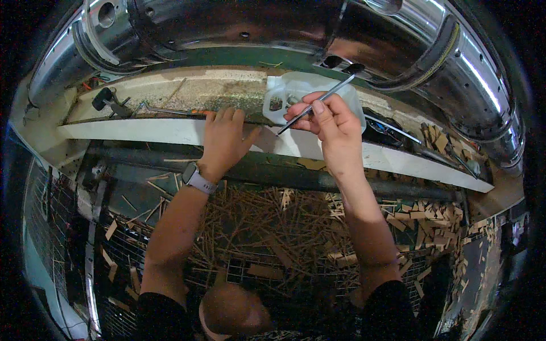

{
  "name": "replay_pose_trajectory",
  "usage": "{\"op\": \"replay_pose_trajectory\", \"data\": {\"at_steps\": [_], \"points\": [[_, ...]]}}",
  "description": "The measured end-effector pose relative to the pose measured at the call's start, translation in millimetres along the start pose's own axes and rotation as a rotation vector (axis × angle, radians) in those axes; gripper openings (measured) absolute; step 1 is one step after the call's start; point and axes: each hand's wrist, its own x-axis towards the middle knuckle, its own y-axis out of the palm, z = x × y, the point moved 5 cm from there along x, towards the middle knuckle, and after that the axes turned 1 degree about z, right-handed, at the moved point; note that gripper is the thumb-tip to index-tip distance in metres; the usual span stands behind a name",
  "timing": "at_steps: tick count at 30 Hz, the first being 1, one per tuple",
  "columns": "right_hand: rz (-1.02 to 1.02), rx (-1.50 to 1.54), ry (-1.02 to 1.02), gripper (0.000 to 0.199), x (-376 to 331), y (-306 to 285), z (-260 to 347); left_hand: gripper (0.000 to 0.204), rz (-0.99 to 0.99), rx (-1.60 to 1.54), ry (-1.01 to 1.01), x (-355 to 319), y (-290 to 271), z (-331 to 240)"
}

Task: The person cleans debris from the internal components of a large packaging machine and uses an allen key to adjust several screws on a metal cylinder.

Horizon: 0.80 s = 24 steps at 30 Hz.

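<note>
In my right hand (pixel 338 119) is a slim grey rod-like tool (pixel 342 84), pinched between thumb and fingers. It slants over the long white beam (pixel 153 129), its narrow lower end pointing left. A dark rounded shape shows at its upper end; whether it belongs to the tool I cannot tell. Palm down on the beam lies my left hand (pixel 226 136), fingers stretched over its far edge and thumb apart. Beside those fingertips is the orange end of a thin bent metal rod (pixel 168 110). Behind my right hand stands a translucent white plastic jug (pixel 307 81) with a handle.
Large shiny metal cylinders (pixel 273 25) span the far side. A black clamp-like piece (pixel 105 101) stands at the ledge's left; tools lie in a dark recess (pixel 378 135) on the right. Below the beam, many cardboard strips (pixel 256 227) cover a wire mesh, with small offcuts (pixel 432 213) heaped at right.
</note>
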Motion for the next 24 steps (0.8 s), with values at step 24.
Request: {"op": "replay_pose_trajectory", "data": {"at_steps": [24], "points": [[-0.023, 0.257, -0.005, 0.023, -4.3, 6.3, 4.8, 0.038, 0.045, -0.066, -0.075, -1.9, 3.9, -1.5]]}}
